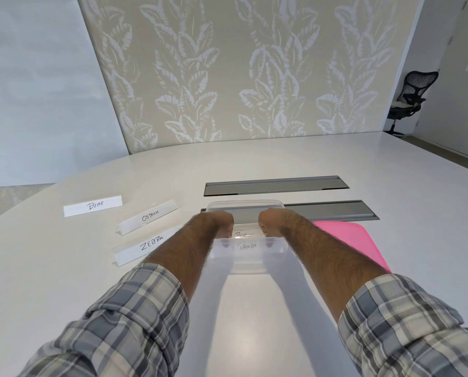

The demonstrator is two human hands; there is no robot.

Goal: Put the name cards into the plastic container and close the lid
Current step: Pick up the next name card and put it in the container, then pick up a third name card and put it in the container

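A clear plastic container [245,206] stands on the white table in front of me. Both hands reach down into it: my left hand [218,223] at its left side, my right hand [271,221] at its right, fingers curled on a name card marked PANDA [247,246] that lies against the near wall. Another card lies behind it, its writing partly hidden. Three name cards lie on the table to the left: BEAR [92,205], OSTRICH [148,216] and ZEBRA [143,247]. The pink lid [352,240] lies flat to the right of the container.
Two grey cable-tray flaps [276,185] are set into the table behind the container. A leaf-patterned wall panel stands beyond the table's far edge. A black office chair [409,99] is at the far right.
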